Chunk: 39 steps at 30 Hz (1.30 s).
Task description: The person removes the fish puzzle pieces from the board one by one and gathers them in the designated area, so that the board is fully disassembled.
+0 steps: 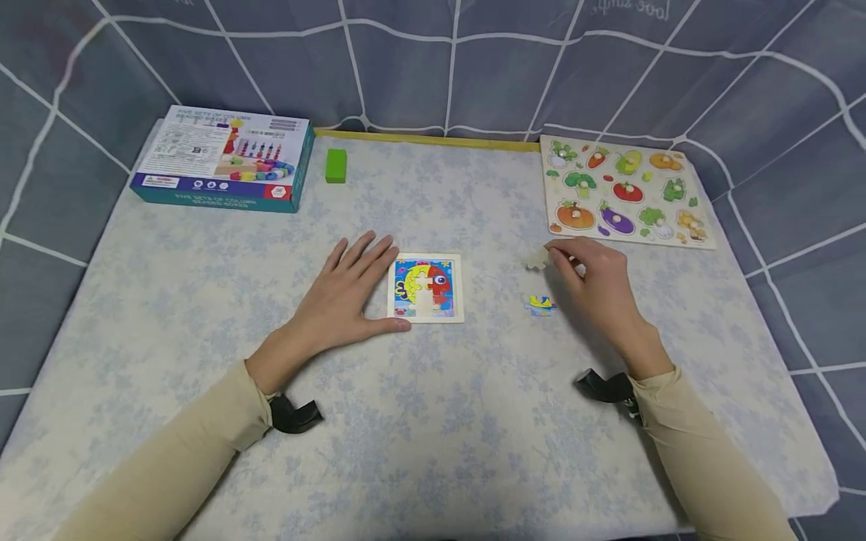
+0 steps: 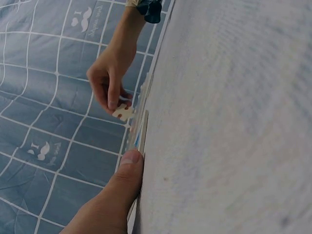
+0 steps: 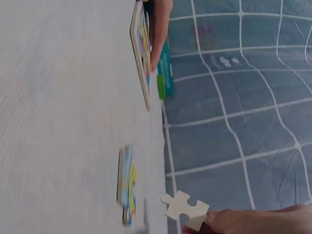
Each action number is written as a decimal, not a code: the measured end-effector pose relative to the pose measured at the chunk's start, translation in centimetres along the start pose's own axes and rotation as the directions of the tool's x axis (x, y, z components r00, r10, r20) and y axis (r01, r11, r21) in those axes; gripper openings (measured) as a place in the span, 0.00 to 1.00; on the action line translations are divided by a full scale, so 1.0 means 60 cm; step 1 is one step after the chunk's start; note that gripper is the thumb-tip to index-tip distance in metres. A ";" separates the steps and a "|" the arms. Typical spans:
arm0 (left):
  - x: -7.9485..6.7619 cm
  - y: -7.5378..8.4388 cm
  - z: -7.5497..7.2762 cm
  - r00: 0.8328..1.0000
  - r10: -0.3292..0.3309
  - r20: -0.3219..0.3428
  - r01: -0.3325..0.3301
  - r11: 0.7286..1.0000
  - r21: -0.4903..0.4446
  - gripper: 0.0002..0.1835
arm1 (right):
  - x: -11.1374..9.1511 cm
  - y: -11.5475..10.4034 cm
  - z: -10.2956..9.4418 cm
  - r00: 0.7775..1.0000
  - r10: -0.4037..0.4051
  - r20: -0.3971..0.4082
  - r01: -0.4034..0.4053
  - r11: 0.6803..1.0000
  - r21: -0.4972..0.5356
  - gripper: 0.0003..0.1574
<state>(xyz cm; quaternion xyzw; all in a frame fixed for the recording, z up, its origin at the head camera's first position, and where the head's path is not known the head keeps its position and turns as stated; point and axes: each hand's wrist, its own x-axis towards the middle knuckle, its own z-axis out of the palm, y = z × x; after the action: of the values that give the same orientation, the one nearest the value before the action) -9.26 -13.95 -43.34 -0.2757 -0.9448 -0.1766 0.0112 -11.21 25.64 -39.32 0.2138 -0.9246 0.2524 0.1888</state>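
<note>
Table: floral-patterned, gridded curtain behind
Board: part-filled fish puzzle, mid-table
Left hand: fingers spread, touching board's left side
Right hand: pinching pale piece, right of board
Coloured piece: on table, near right hand

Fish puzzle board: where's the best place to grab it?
Probably the right rim of the fish puzzle board, coming from the right, pinching its thin edge: it lies flat with that side exposed, while the left hand rests at its left corners.

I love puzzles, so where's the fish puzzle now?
In the head view, the fish puzzle lies near the centre, its left side touching the left hand.
</note>
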 end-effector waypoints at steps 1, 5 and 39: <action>-0.001 0.000 -0.001 1.000 -0.001 -0.001 0.001 1.000 -0.002 0.63 | -0.002 0.005 -0.003 1.000 0.001 -0.009 -0.001 1.000 -0.012 0.08; -0.002 0.000 -0.002 1.000 -0.004 -0.002 0.004 1.000 -0.001 0.63 | -0.014 0.014 -0.011 0.998 -0.060 -0.025 0.059 0.997 -0.058 0.08; 0.000 0.000 -0.001 1.000 0.001 0.004 -0.001 1.000 -0.010 0.64 | -0.027 0.021 -0.007 0.967 0.000 0.256 -0.024 0.995 0.093 0.21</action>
<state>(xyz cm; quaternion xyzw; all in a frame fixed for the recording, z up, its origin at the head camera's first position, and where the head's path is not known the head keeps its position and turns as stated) -9.29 -13.98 -43.31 -0.2765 -0.9438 -0.1806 0.0080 -10.40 27.33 -40.22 0.2478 -0.9294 0.2678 0.0559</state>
